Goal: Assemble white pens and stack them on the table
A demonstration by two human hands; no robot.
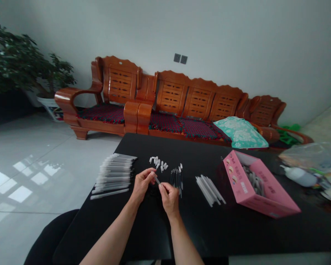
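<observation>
My left hand [142,184] and my right hand [169,198] are both closed on one slim pen [156,180], held slantwise above the table, its left end pinched in the left fingers. Just beyond the hands lies a loose cluster of small white pen caps [162,165]. Several dark, thin pen refills [176,178] lie beside my right hand, a couple with white ends. Left of my left hand, a row of whitish capped pens [113,175] is laid out. Further right are several translucent white pen barrels [209,190], lying side by side.
An open pink box [267,208] with greyish contents stands on the black table [198,235] at right. Past it are a clear plastic bag [311,156] and a white bottle-like object [300,176]. Behind runs a wooden sofa [171,92] with a turquoise cushion [241,132].
</observation>
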